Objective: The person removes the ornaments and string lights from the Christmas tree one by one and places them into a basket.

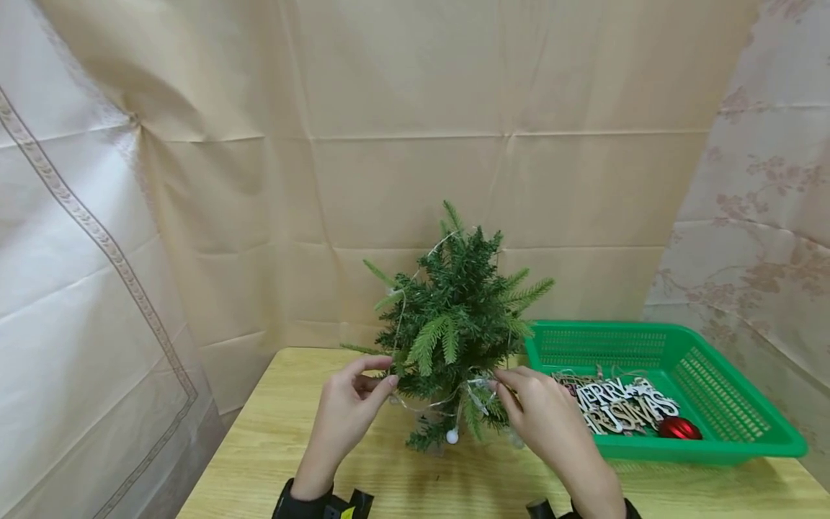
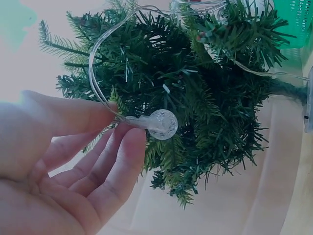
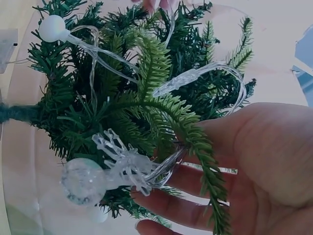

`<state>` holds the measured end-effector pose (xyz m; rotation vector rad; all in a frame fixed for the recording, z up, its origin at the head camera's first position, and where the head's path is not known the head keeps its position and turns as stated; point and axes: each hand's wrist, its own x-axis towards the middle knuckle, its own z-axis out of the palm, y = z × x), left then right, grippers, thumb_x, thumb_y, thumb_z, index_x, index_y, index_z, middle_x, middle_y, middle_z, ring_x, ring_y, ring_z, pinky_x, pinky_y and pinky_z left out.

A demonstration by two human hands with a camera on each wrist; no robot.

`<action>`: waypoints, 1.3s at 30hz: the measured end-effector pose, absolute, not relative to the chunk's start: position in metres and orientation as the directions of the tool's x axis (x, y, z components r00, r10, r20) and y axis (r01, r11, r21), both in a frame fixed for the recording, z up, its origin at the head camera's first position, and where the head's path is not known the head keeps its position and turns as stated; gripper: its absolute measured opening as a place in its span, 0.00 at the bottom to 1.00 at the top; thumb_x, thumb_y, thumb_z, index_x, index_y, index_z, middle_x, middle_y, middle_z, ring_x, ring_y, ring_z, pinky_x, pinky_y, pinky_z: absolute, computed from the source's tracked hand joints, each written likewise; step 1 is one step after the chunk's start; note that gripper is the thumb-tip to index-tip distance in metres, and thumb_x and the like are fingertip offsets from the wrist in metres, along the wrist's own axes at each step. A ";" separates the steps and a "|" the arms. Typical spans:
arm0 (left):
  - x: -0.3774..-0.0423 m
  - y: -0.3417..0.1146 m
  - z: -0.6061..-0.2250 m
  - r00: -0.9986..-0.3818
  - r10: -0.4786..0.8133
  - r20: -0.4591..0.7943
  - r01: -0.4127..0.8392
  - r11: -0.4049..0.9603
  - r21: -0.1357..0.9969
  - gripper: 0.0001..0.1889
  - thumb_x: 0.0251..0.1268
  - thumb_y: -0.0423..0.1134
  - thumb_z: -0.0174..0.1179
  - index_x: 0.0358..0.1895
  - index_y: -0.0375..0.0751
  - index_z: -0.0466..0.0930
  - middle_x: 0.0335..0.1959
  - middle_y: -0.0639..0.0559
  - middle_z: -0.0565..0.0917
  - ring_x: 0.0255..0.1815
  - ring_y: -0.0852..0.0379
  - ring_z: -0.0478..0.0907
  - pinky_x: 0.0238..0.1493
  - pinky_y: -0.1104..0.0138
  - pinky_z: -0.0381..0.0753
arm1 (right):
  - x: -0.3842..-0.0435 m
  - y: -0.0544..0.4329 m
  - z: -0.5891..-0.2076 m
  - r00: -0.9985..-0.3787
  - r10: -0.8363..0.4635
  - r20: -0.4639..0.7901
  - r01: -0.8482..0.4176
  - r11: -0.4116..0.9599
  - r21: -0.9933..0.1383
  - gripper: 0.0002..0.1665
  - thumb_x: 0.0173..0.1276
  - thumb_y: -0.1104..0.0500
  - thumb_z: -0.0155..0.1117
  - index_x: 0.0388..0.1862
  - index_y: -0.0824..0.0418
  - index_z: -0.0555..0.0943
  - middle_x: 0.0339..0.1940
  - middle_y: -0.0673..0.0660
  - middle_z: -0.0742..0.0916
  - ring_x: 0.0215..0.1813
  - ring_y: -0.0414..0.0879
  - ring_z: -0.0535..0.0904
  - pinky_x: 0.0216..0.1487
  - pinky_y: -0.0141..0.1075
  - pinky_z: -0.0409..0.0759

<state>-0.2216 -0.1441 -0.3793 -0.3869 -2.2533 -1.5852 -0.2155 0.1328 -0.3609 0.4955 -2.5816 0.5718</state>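
Observation:
A small artificial Christmas tree stands on the table between both hands, with a clear-wired string of lights looped over its branches. My left hand is at the tree's lower left. Its thumb and a finger pinch the wire by a clear bubble bulb. At the lower right, my right hand pinches a bunch of the same wire, partly hidden behind a light green sprig. Beside those fingers hang another bubble bulb and a clear branching ornament. A white round bulb dangles near the trunk.
To the right of the tree sits a green plastic basket. Inside it lie Merry Christmas letter signs and a shiny red ball. Beige cloth hangs behind the wooden table.

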 end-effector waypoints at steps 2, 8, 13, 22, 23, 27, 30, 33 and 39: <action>-0.221 -0.144 -0.379 -0.894 0.018 0.448 0.427 0.342 0.837 0.13 0.66 0.34 0.69 0.53 0.42 0.85 0.50 0.47 0.87 0.39 0.56 0.86 0.39 0.68 0.85 | -0.216 0.133 -0.362 -0.835 -0.246 0.493 -0.432 0.848 -0.308 0.13 0.72 0.59 0.67 0.53 0.61 0.88 0.49 0.59 0.89 0.46 0.56 0.87 0.39 0.49 0.86; -0.221 -0.145 -0.379 -0.890 0.022 0.455 0.430 0.369 0.824 0.12 0.69 0.34 0.66 0.54 0.45 0.85 0.46 0.51 0.87 0.38 0.55 0.84 0.40 0.67 0.85 | -0.218 0.134 -0.363 -0.828 -0.272 0.491 -0.471 0.813 -0.343 0.13 0.69 0.58 0.71 0.51 0.59 0.89 0.42 0.55 0.91 0.24 0.36 0.77 0.22 0.32 0.72; -0.220 -0.148 -0.378 -0.887 0.011 0.462 0.433 0.371 0.821 0.12 0.68 0.33 0.67 0.53 0.43 0.86 0.43 0.51 0.88 0.37 0.53 0.84 0.38 0.67 0.85 | -0.219 0.134 -0.363 -0.805 -0.279 0.523 -0.497 0.799 -0.339 0.11 0.65 0.58 0.74 0.46 0.57 0.90 0.39 0.53 0.91 0.25 0.36 0.79 0.25 0.33 0.78; -0.220 -0.148 -0.375 -0.885 -0.002 0.466 0.428 0.391 0.815 0.12 0.68 0.32 0.66 0.53 0.43 0.86 0.40 0.55 0.88 0.36 0.53 0.85 0.37 0.66 0.85 | -0.216 0.139 -0.356 -0.783 -0.254 0.568 -0.516 0.775 -0.365 0.08 0.66 0.58 0.73 0.44 0.52 0.90 0.40 0.50 0.91 0.21 0.31 0.73 0.30 0.35 0.78; -0.220 -0.148 -0.375 -0.884 -0.006 0.468 0.428 0.394 0.813 0.12 0.68 0.32 0.67 0.53 0.42 0.86 0.39 0.55 0.88 0.35 0.54 0.85 0.37 0.66 0.85 | -0.216 0.140 -0.355 -0.782 -0.254 0.570 -0.521 0.768 -0.373 0.08 0.67 0.58 0.73 0.45 0.52 0.90 0.41 0.50 0.91 0.19 0.30 0.71 0.30 0.36 0.78; -0.219 -0.149 -0.374 -0.872 -0.012 0.490 0.447 0.390 0.805 0.12 0.67 0.31 0.67 0.53 0.40 0.86 0.39 0.54 0.88 0.35 0.54 0.84 0.38 0.66 0.86 | -0.214 0.142 -0.355 -0.751 -0.255 0.609 -0.563 0.730 -0.387 0.08 0.69 0.58 0.70 0.46 0.53 0.89 0.42 0.50 0.91 0.15 0.27 0.65 0.31 0.34 0.78; -0.218 -0.150 -0.373 -0.861 -0.022 0.508 0.462 0.381 0.801 0.12 0.67 0.31 0.67 0.53 0.39 0.86 0.41 0.50 0.88 0.36 0.55 0.84 0.38 0.66 0.86 | -0.214 0.145 -0.354 -0.706 -0.252 0.661 -0.605 0.700 -0.379 0.08 0.69 0.60 0.70 0.45 0.52 0.89 0.37 0.47 0.91 0.14 0.26 0.62 0.25 0.31 0.75; -0.217 -0.151 -0.372 -0.852 -0.037 0.522 0.474 0.366 0.801 0.13 0.67 0.30 0.67 0.53 0.39 0.86 0.41 0.48 0.87 0.36 0.56 0.84 0.37 0.65 0.86 | -0.214 0.147 -0.353 -0.656 -0.255 0.711 -0.647 0.675 -0.355 0.09 0.68 0.62 0.70 0.45 0.52 0.88 0.34 0.45 0.90 0.14 0.25 0.58 0.20 0.28 0.69; -0.213 -0.152 -0.367 -0.869 -0.026 0.495 0.462 0.316 0.828 0.14 0.70 0.31 0.65 0.56 0.38 0.84 0.41 0.49 0.83 0.38 0.52 0.84 0.37 0.66 0.86 | -0.213 0.154 -0.348 -0.570 -0.288 0.770 -0.740 0.586 -0.329 0.13 0.67 0.66 0.70 0.47 0.52 0.87 0.35 0.50 0.91 0.18 0.27 0.66 0.22 0.24 0.68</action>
